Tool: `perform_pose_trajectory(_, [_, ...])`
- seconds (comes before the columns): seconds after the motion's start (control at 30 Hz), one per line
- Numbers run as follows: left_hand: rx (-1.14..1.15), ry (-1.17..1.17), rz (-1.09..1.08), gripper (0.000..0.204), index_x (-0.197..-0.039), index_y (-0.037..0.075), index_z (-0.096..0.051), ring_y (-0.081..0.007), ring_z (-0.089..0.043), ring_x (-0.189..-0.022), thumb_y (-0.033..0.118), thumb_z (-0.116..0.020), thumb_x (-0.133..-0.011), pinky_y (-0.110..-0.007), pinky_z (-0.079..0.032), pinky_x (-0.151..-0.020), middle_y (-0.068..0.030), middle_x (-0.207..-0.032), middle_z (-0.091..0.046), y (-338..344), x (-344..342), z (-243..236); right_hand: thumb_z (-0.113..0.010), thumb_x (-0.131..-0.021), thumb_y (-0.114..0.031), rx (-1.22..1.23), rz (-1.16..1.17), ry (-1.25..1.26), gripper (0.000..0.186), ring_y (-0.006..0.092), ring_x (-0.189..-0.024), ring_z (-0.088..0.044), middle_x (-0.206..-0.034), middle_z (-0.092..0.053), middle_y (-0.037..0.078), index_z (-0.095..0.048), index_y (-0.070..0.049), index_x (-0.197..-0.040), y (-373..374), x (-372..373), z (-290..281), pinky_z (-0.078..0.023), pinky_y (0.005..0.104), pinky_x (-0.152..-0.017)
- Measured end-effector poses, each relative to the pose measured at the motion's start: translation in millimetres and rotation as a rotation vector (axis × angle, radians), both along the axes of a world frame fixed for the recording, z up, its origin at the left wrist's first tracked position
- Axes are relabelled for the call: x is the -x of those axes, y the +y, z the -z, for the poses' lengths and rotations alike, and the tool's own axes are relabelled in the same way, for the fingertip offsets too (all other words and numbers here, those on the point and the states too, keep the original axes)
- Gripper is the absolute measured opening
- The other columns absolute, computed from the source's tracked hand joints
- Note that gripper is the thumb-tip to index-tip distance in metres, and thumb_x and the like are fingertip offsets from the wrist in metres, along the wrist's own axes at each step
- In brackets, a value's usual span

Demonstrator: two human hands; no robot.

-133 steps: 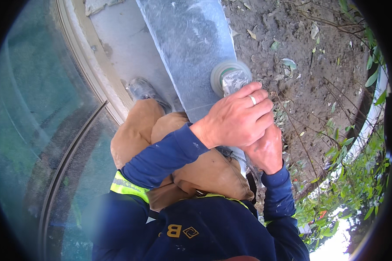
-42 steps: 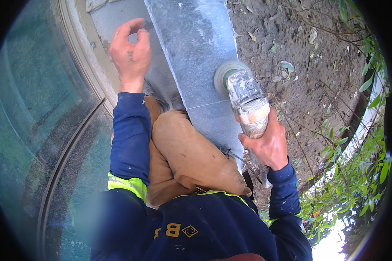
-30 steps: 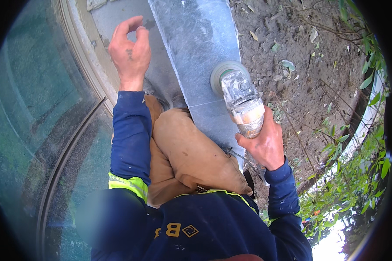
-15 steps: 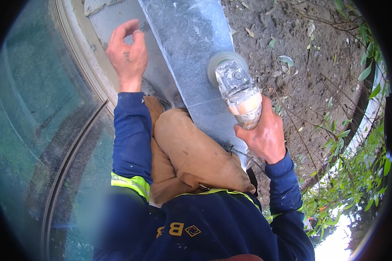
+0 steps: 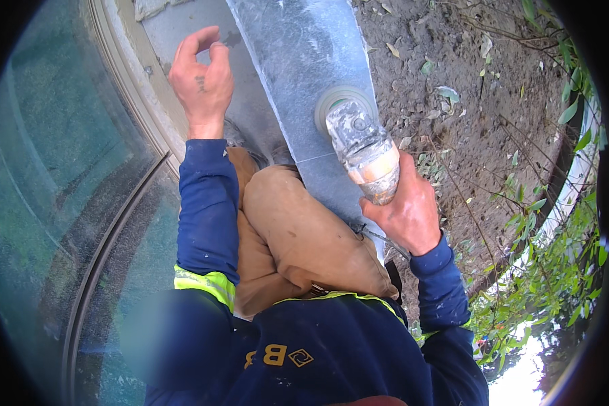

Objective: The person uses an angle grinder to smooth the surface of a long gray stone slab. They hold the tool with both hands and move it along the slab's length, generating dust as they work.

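My right hand point(image 5: 407, 208) is wrapped round the body of a worn, dust-caked angle grinder point(image 5: 364, 145). Its round disc point(image 5: 331, 101) lies over the blue-grey stone slab point(image 5: 298, 47), near the slab's right edge; whether the disc touches the stone I cannot tell. A thin line crosses the slab just below the disc. Left of the slab, my left hand point(image 5: 201, 81) is held up with nothing in it, its fingers curved and apart from the thumb.
A framed glass pane point(image 5: 68, 169) stands along the left. Bare soil point(image 5: 446, 81) with dry leaves borders the slab on the right, with leafy branches point(image 5: 521, 271) beyond. My bent knee point(image 5: 298, 210) in tan trousers is close to the slab. A cord point(image 5: 379, 235) runs beneath my right hand.
The grinder's head has shifted left, further onto the slab, with my right hand following slightly. My left hand keeps almost the same pose.
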State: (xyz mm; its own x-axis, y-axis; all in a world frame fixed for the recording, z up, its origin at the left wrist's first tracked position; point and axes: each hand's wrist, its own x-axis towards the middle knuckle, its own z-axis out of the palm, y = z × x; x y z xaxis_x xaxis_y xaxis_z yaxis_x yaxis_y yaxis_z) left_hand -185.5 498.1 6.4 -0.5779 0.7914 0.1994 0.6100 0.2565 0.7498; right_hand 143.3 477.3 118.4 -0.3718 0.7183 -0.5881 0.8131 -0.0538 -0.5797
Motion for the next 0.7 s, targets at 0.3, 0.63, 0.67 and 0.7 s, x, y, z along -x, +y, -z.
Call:
perform_pose_trajectory(0.3, [0.057,-0.007,0.01,0.024,-0.112,0.002,-0.074,-0.0204,-0.071,-0.103,0.007,-0.063,-0.091,-0.034,-0.053,-0.094,-0.0099,-0.104,-0.076,-3.1,2.8,-3.5,-0.084,-0.068,-0.02,-0.037,0.015,-0.013,0.075,0.047,-0.086,-0.069,-0.095,-0.069,0.029,-0.047,0.002,-0.13,-0.5,0.5,4.3,-0.057,0.0515,-0.073])
perform_pose_trajectory(0.63, [0.031,-0.023,-0.007,0.024,-0.109,0.002,-0.074,-0.0229,-0.071,-0.099,0.007,-0.063,-0.089,-0.035,-0.054,-0.092,-0.0113,-0.103,-0.076,-3.7,4.9,-6.2,-0.084,-0.068,-0.02,-0.022,0.013,-0.034,0.075,0.0474,-0.087,-0.07,-0.096,-0.069,0.029,-0.048,0.002,-0.13,-9.4,5.2,3.1,-0.057,0.0519,-0.073])
perform_pose_trajectory(0.67, [0.009,-0.026,-0.011,0.024,-0.107,0.002,-0.075,-0.0254,-0.072,-0.097,0.007,-0.063,-0.087,-0.036,-0.054,-0.089,-0.0129,-0.101,-0.076,-3.4,4.4,-6.0,-0.084,-0.068,-0.02,-0.016,0.012,-0.035,0.075,0.0475,-0.086,-0.07,-0.096,-0.069,0.029,-0.048,0.002,-0.13,-9.0,8.7,3.1,-0.057,0.0519,-0.073])
perform_pose_trajectory(0.7, [-0.011,-0.031,-0.016,0.023,-0.104,0.002,-0.075,-0.0279,-0.072,-0.094,0.007,-0.063,-0.085,-0.038,-0.055,-0.087,-0.0145,-0.1,-0.075,-3.3,4.5,-5.9,-0.084,-0.068,-0.02,-0.011,0.009,-0.037,0.075,0.0475,-0.086,-0.07,-0.096,-0.069,0.029,-0.048,0.002,-0.13,-8.4,11.0,2.8,-0.057,0.052,-0.073])
